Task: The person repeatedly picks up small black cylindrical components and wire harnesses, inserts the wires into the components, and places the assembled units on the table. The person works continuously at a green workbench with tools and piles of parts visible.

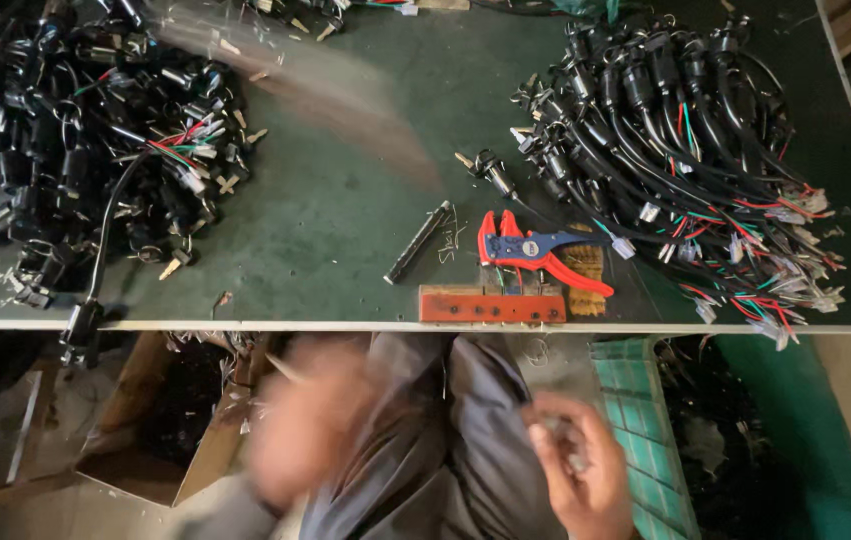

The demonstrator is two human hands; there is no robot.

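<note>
Small grey part (563,440), too blurred to identify, sits pinched in the right hand (580,470), fingers curled narrow around it, low over the lap below the desk (345,220) edge. The left hand (310,425) is a motion smear; I cannot tell its grip. Red-handled wire strippers (535,252) lie untouched on the desk, beside bundled black cable assemblies (675,130).

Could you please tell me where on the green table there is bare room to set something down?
The widest bare patch of the green table lies in the middle, between the left heap of black cable parts and the right bundle of wired cables, behind the red-handled pliers and black rod. Both table ends are crowded.
</note>
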